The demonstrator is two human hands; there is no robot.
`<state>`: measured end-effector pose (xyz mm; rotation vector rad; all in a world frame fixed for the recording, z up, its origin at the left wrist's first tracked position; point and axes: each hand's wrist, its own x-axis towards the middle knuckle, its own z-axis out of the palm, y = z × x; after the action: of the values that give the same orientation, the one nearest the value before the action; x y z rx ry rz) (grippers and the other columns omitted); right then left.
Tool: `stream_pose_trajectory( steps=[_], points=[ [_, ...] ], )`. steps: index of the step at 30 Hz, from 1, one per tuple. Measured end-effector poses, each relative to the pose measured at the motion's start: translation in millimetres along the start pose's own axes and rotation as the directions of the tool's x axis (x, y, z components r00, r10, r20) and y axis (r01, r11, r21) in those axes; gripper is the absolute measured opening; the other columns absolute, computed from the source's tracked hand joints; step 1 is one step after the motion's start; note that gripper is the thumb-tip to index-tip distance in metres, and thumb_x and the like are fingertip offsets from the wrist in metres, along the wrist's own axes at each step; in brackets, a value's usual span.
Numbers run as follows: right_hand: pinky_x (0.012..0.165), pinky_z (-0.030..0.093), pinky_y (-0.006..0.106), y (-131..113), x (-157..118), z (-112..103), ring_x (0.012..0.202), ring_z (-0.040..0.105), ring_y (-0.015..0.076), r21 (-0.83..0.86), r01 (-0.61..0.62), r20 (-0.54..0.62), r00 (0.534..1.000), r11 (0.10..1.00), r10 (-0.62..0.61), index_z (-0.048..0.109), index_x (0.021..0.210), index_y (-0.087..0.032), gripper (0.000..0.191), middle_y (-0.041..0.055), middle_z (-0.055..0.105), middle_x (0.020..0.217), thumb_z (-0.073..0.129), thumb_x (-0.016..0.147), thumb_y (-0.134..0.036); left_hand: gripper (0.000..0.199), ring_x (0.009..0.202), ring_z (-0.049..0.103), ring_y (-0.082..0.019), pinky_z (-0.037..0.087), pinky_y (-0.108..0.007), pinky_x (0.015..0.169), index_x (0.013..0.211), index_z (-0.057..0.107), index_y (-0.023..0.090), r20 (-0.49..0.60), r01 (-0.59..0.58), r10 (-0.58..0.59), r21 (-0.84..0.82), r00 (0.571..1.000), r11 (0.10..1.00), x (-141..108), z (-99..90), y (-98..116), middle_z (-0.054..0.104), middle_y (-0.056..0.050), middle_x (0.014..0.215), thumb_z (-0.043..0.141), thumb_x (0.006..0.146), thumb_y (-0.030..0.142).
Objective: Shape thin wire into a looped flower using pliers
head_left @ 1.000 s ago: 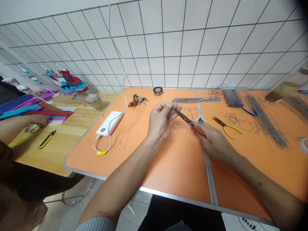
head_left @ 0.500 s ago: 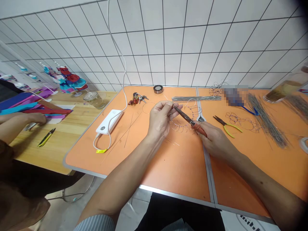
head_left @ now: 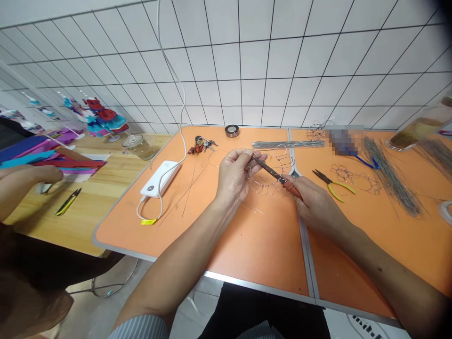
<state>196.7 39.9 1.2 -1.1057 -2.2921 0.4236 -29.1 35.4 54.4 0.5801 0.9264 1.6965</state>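
Above the middle of the orange table, my left hand (head_left: 236, 176) pinches a thin wire that belongs to a ring of looped wire (head_left: 265, 186). My right hand (head_left: 312, 197) is wrapped round the red-brown handles of long-nosed pliers (head_left: 270, 170). The dark jaws of the pliers point left and reach the fingertips of my left hand, at the wire. The ring, with small loops along its edge, hangs below and behind the pliers. Whether the jaws grip the wire is too small to tell.
Yellow-handled pliers (head_left: 332, 183) and wire bundles (head_left: 393, 176) lie at right. Behind are a tape roll (head_left: 232, 131), keys (head_left: 202, 145) and wire rods (head_left: 287, 144). At left are a white power bank (head_left: 160, 179) with cable, a glass (head_left: 138, 146) and a person's arm (head_left: 28, 186).
The pliers and my right hand have shifted very slightly, with the jaws nearer my left fingertips. The other person's hand at the left has moved a little to the left.
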Motion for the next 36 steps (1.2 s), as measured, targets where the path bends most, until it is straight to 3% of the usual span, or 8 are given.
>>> stream_pose_trajectory(
  steps=[36],
  points=[
    [0.090, 0.063, 0.042, -7.2, -1.6, 5.5, 0.112, 0.077, 0.0282, 0.021, -0.006, -0.026, 1.000, 1.000, 0.006, 0.066, 0.139, -0.024, 0.034, 0.0113, 0.078, 0.121, 0.047, 0.111, -0.025, 0.023, 0.105, 0.084, -0.026, 0.065, -0.040, 0.103, 0.082, 0.064, 0.017, -0.013, -0.017, 0.017, 0.017, 1.000, 1.000, 1.4, 0.3, -1.5, 0.080, -0.006, 0.088, 0.085, 0.087, 0.025]
  ],
)
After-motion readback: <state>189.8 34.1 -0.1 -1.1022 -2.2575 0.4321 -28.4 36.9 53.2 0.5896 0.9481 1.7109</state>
